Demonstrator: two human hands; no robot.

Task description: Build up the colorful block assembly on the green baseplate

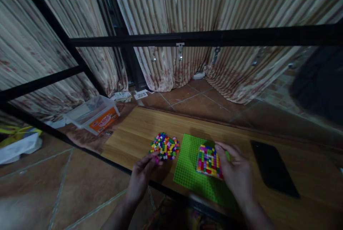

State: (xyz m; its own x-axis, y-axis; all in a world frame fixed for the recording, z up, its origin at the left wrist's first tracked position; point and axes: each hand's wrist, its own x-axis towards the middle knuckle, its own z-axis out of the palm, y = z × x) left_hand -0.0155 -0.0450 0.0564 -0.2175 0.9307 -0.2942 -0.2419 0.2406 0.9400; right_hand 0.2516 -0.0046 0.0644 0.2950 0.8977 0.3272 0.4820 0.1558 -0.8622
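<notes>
Magenta block at left fingertips; block panel just left of right hand

Left hand (pixel 142 175): thumb and finger drawn together in a pinch, magenta block (pixel 156 159) showing between the tips, looks gripped. Hand sits at the near edge of the loose block pile (pixel 166 145), which spreads ahead and to the right of the fingertips.

Right hand (pixel 238 168): fingers bent, thumb close to forefinger, at the right edge of the multicoloured block panel (pixel 207 160). Can't tell whether it clamps the panel or only steadies it; far fingers hidden.

Key relation: panel lies to the right of the left hand, across a stretch of green board (pixel 184 174), and directly left of the right hand. Right hand is clearly nearer, at its edge; left hand is well apart from it. Panel looks about square, so no clear long axis; right edge covered by the hand. Seen over the board; contact underneath can't be judged.

Beyond the right hand, on its right: black tablet-like slab (pixel 275 169), long axis running away from the person, no marking readable.

Writing: clear tub (pixel 83 124), far ahead-left of the left hand, has an orange label (pixel 104 120) with pale lettering, too blurred to read. Paper (pixel 140 95) far ahead of the left hand carries a square code-like print, unreadable.
</notes>
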